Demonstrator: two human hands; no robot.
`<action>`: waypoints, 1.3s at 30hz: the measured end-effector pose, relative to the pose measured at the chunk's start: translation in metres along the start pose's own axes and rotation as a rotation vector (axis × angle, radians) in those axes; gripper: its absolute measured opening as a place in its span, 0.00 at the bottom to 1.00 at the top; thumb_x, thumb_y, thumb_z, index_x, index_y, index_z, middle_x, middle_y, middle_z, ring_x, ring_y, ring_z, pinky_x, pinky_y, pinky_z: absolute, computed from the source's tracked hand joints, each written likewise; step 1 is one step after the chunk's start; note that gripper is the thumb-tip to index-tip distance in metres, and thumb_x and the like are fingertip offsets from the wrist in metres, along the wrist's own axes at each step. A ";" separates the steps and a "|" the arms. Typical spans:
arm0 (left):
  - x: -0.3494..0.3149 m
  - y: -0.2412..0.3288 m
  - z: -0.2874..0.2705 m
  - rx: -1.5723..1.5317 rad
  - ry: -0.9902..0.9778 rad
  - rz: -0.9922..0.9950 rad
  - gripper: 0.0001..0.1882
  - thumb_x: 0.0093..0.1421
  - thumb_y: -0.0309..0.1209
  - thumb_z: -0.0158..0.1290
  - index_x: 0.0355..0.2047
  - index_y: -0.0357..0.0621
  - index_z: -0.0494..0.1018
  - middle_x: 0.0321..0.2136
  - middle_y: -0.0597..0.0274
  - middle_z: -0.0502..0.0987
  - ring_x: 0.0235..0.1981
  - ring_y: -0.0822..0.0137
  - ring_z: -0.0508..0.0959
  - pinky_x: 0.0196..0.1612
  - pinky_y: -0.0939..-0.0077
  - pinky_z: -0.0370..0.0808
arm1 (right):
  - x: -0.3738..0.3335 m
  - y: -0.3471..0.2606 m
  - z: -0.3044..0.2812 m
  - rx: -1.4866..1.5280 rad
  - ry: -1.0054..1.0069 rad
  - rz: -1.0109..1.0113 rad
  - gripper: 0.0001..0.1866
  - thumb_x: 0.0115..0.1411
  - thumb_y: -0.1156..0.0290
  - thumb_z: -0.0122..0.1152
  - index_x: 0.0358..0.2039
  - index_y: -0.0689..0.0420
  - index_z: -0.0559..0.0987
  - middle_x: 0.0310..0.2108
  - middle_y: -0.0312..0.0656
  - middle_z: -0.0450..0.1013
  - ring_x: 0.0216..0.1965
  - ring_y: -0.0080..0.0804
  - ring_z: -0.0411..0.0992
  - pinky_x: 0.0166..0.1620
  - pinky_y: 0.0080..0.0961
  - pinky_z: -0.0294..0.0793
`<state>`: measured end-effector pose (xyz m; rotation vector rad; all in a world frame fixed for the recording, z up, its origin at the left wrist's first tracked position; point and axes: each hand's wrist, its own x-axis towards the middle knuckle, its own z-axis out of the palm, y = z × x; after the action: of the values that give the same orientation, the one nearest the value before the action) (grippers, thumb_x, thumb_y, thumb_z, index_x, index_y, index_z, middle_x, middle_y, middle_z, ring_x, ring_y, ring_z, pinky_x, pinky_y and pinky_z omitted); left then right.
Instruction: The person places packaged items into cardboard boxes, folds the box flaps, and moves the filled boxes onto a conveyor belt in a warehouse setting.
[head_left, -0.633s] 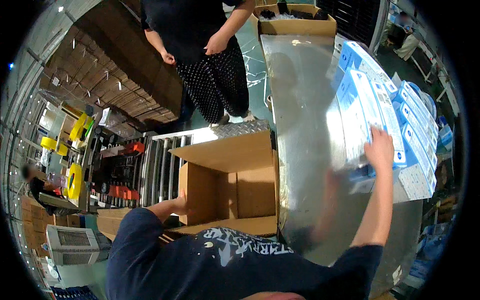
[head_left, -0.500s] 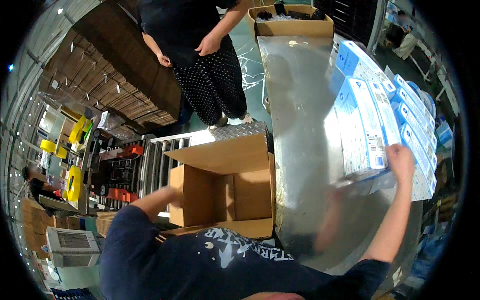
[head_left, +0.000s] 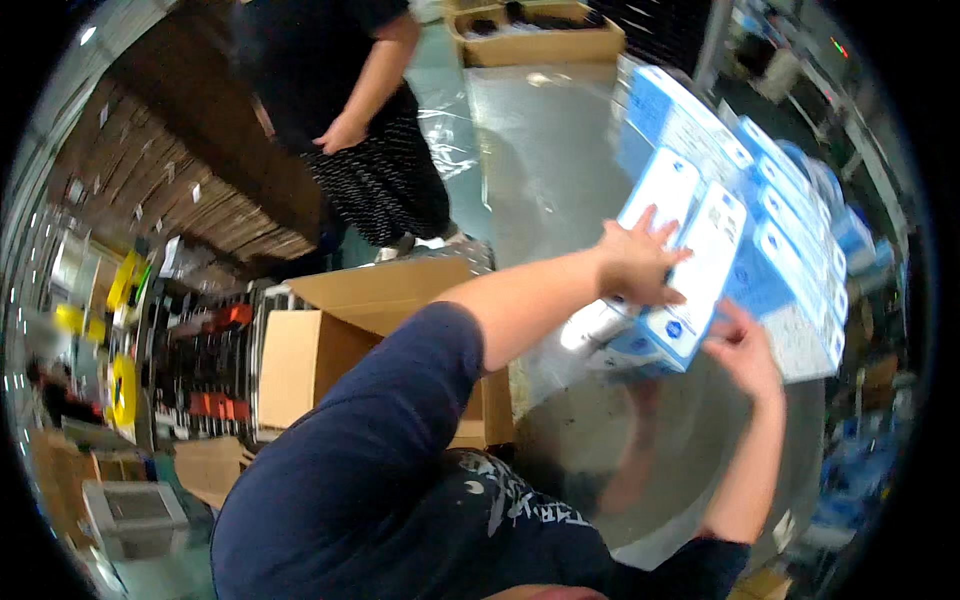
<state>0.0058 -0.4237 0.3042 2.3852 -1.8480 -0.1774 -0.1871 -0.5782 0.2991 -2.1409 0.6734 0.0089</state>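
Two narrow blue-and-white cartons (head_left: 712, 250) lie side by side on a metal table to my right. My left hand (head_left: 645, 262) reaches across my body, its fingers spread over the nearer parts of these cartons. At their right near corner is my right hand (head_left: 742, 350), thumb and fingers apart, the fingertips at the carton's side. Neither hand is closed round a carton. More blue-and-white cartons (head_left: 790, 235) are stacked just beyond and to the right. An open cardboard box (head_left: 290, 368) stands to my left, partly hidden by my left arm.
The metal table (head_left: 540, 170) stretches away from me, with a low cardboard box (head_left: 540, 48) of dark items at its far end. A person (head_left: 350, 120) stands across from me, before stacked flat cardboard (head_left: 190, 170). Yellow tape rolls (head_left: 122, 390) are at the left.
My left hand has swung from the open cardboard box over to the cartons. My right hand has moved off the carton's top to its near corner. The cartons have turned slightly.
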 end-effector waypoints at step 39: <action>-0.221 -0.037 0.038 -1.507 -0.146 0.129 0.33 0.46 0.28 0.59 0.53 0.42 0.59 0.49 0.54 0.66 0.51 0.61 0.66 0.52 0.63 0.66 | -0.217 -0.025 0.079 0.784 0.117 0.060 0.38 0.34 0.76 0.68 0.50 0.63 0.66 0.45 0.45 0.68 0.47 0.37 0.67 0.50 0.32 0.66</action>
<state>-0.0197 -0.2012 0.2653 1.1648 -1.0732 -1.2060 -0.3426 -0.4067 0.3208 -1.3733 0.6656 -0.3020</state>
